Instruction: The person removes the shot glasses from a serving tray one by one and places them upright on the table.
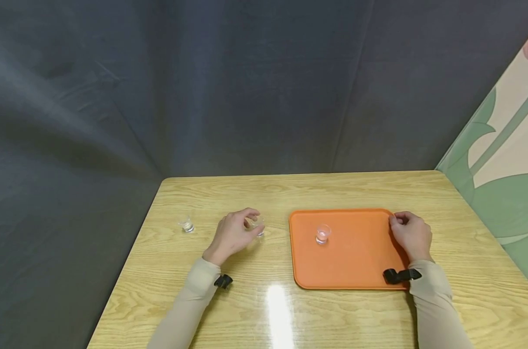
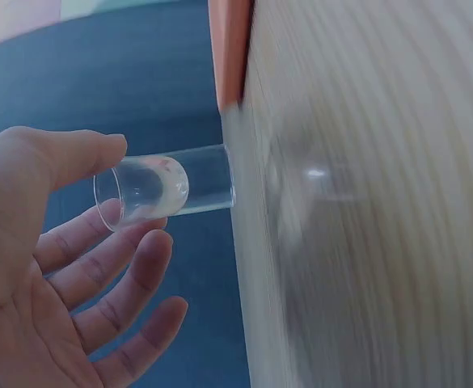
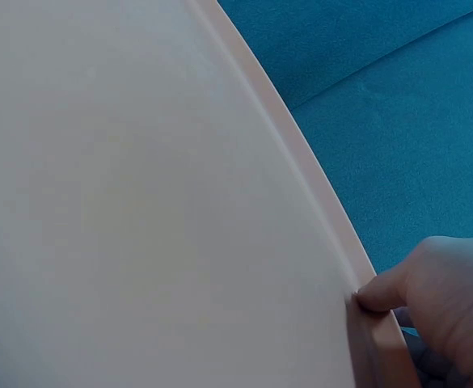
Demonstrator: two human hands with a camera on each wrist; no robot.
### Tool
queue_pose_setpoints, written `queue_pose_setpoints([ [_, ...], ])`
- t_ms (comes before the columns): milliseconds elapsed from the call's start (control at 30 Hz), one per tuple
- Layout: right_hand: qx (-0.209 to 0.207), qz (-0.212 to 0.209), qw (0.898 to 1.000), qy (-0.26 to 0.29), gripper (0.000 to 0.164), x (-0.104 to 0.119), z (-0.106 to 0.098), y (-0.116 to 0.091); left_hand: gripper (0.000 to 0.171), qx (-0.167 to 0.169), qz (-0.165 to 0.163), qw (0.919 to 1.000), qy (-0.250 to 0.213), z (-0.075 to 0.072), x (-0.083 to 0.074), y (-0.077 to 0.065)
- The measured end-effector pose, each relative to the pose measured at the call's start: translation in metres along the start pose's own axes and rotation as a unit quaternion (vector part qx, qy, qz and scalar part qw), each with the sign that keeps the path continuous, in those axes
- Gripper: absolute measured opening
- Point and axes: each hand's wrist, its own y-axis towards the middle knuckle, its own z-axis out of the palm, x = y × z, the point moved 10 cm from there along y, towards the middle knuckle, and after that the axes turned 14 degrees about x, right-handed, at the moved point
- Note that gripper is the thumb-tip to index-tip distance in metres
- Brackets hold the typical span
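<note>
My left hand point(image 1: 234, 235) pinches a small clear shot glass point(image 2: 204, 179) near its rim, thumb on one side and fingertips on the other. The glass stands upright with its base at the tabletop, left of an orange tray point(image 1: 355, 274). On the tray's right side, my right hand point(image 1: 413, 236) grips the rim between thumb and fingers. In the right wrist view the thumb point(image 3: 390, 289) presses on the inner edge, and the other fingers are mostly hidden beneath. A second shot glass point(image 1: 322, 234) stands on the tray, towards its left.
Farther left on the wooden table point(image 1: 159, 286) stands another shot glass point(image 1: 187, 226). A dark curtain point(image 1: 255, 87) hangs behind the table and along its left side. A patterned wall panel point(image 1: 508, 160) borders the right.
</note>
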Motion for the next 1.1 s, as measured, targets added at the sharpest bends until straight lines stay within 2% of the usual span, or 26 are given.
queue_pose_setpoints([
  [133,0.001,0.000,1.000,0.000,0.044,0.000,0.000,0.000,0.043,-0.024,-0.029,0.9991,0.017,-0.023,0.024,-0.012],
  [333,-0.002,0.003,1.000,0.002,0.044,0.000,0.001,0.001,0.043,-0.085,-0.072,0.9937,0.007,-0.066,0.061,-0.035],
  [467,-0.005,0.003,1.000,0.002,0.043,-0.001,0.000,0.000,0.044,-0.106,-0.088,0.9903,0.017,-0.083,0.079,-0.047],
  [633,-0.005,0.001,1.000,0.002,0.043,-0.001,0.000,0.000,0.044,-0.114,-0.107,0.9873,0.028,-0.091,0.095,-0.056],
  [867,-0.006,0.003,1.000,0.004,0.042,0.000,0.000,-0.002,0.045,-0.116,-0.124,0.9852,0.021,-0.089,0.107,-0.059],
  [1100,-0.003,0.001,1.000,0.010,0.042,0.001,-0.001,-0.002,0.046,-0.109,-0.138,0.9837,0.039,-0.084,0.115,-0.062],
])
